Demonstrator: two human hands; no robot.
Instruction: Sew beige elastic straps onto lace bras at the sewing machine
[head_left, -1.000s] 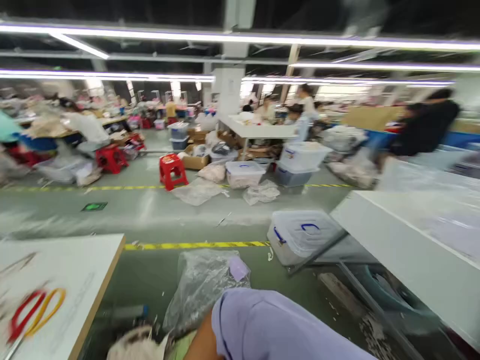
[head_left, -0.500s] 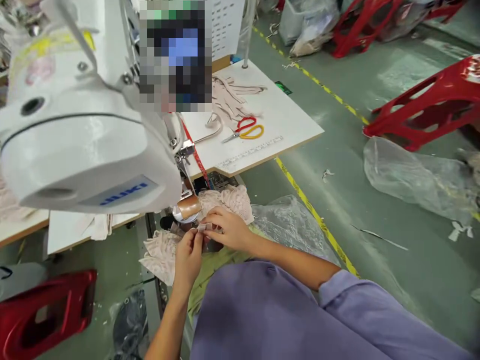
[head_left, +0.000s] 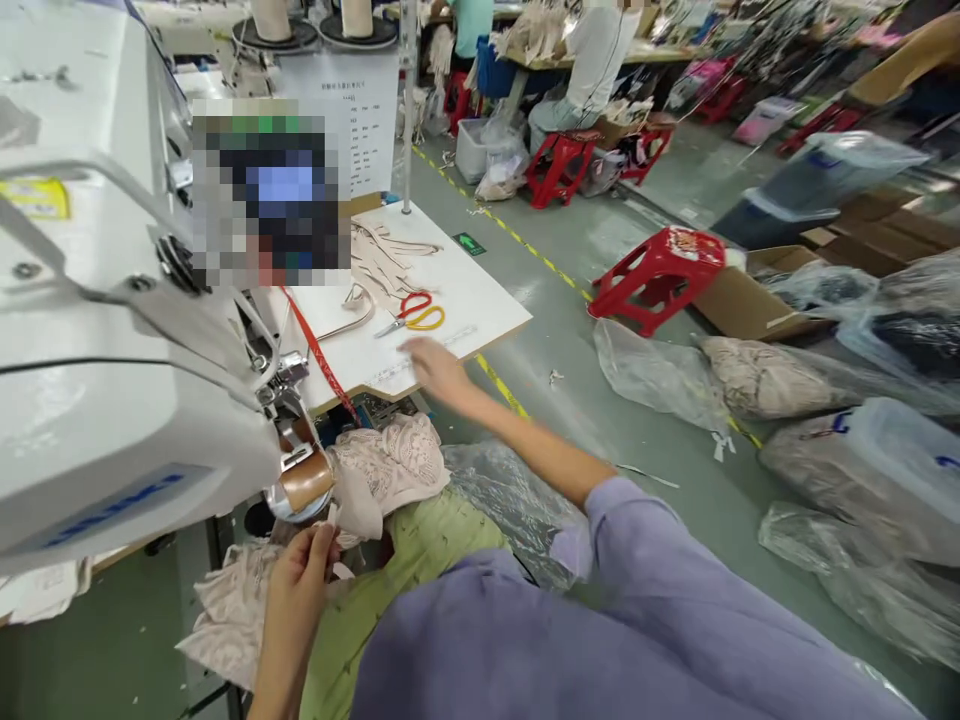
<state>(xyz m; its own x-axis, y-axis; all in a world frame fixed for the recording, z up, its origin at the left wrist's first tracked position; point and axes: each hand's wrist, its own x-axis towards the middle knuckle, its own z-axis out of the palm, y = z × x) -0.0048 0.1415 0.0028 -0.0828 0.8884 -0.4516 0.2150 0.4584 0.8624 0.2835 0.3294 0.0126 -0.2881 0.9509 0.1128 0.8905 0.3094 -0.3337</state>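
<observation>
- Fingers point(head_left: 319, 545) of the left hand point(head_left: 296, 590) are closed in a pinch on an edge of the pale pink lace fabric point(head_left: 390, 465), low in the near left of the scene.
- That lace fabric lies bunched just under the needle end of the white sewing machine point(head_left: 112, 400), which fills the left side. More of the lace hangs down to the left of the hand.
- The right hand point(head_left: 439, 368) is stretched out farther away, blurred, with its fingers spread loosely and nothing in them. It hovers over the near edge of the white table point(head_left: 480, 300).
- Scissors point(head_left: 411, 313) with one red and one yellow handle lie on the table just beyond the right hand, not touched.
- Pale fabric strips point(head_left: 382, 265) lie farther back on the same table.
- A red stool point(head_left: 660, 275) stands on the green floor to the right, with clear plastic bags point(head_left: 652, 375) near it.
</observation>
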